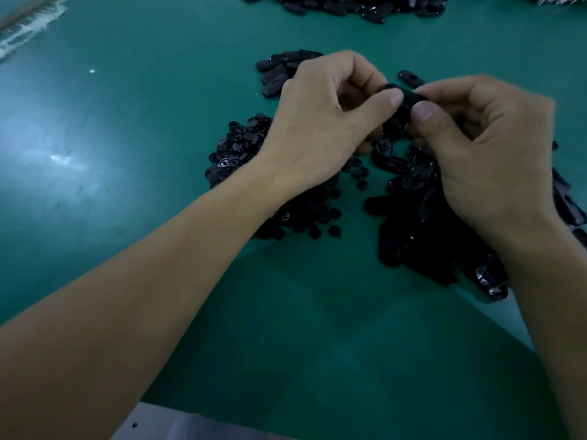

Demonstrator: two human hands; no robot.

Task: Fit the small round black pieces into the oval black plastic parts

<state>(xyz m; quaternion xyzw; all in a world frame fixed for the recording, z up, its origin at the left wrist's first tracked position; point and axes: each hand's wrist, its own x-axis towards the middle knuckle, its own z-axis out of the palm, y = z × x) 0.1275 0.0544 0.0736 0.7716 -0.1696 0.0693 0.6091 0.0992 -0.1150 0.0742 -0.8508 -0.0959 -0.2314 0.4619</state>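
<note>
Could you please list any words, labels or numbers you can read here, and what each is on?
No text can be read.
The black oval plastic part pinched between the left hand and right hand shows no marking; the heap of small round black pieces and green table top show none either.

Head view, steeply down, close over table [127, 154]

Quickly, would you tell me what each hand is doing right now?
Left hand: closed, pinching the black plastic part.
Right hand: closed, pinching the same part from the other side.
</note>
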